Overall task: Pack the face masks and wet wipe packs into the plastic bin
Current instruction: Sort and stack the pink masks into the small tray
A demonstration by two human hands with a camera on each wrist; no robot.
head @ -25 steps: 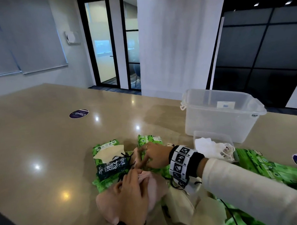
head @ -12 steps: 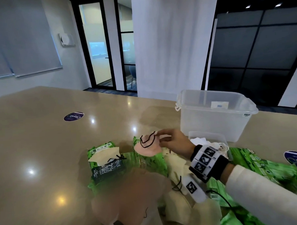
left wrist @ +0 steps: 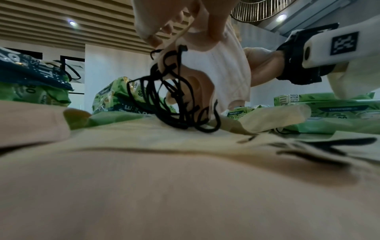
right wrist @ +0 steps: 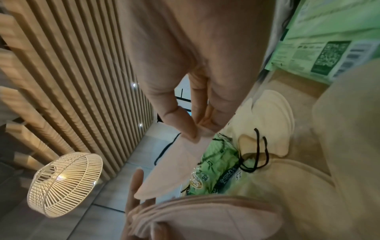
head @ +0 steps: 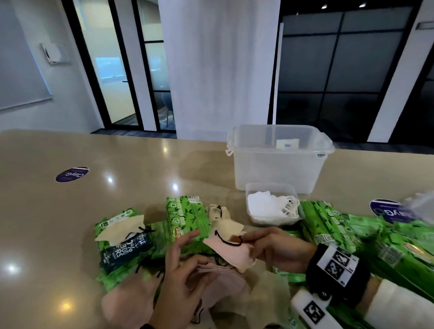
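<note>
Glass doors and dark partitions stand behind the tan tabletop where you are working. Your right hand pinches one pink face mask by its edge between thumb and fingertips, holding it in the air above the pile. Your left hand holds a stack of pink masks against its palm, with the upper fingers spread and reaching toward the single mask. Black ear loops hang in a tangle below that hand. Green wet wipe packs lie scattered around both hands, some with beige masks on top. The clear plastic bin stands farther back to the right, well apart from your hands, with a small tub of white masks just in front of it.

Your pinch is slight, so the single mask may slip as you add it to the stack. The dangling loops could snag others or a pack and drag them along toward the bin.
</note>
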